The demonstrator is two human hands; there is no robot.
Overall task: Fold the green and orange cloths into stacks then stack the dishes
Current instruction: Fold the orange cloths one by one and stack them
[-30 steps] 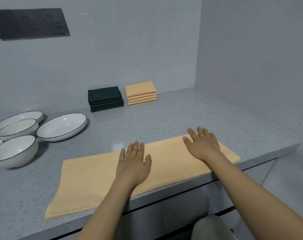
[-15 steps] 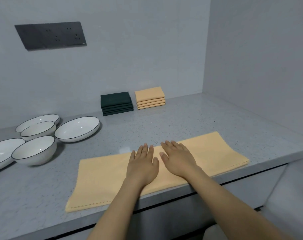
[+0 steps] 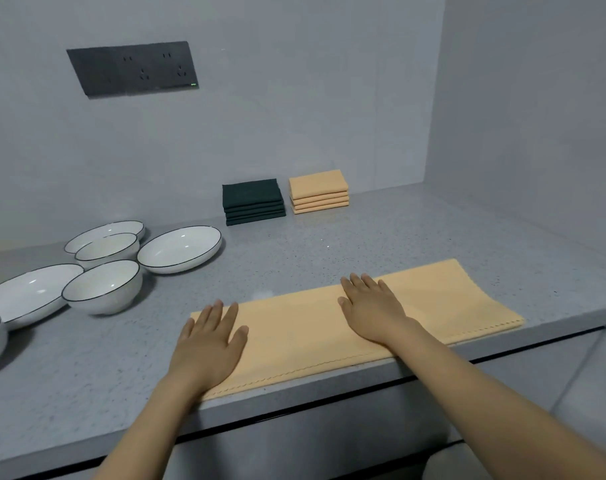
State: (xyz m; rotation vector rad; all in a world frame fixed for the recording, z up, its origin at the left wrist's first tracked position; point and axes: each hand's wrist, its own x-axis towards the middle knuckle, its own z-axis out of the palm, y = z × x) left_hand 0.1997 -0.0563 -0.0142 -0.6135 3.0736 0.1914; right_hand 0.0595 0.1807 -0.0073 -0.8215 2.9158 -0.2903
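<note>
Left hand [image 3: 208,344] now at orange cloth's [image 3: 433,306] left end; no legible writing.

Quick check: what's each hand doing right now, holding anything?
Left hand: open, fingers straight, pressing flat on the left end of the orange cloth.
Right hand: open, flat on the cloth's middle, holding nothing.

No legible txt, labels or nos. anywhere in view
</note>
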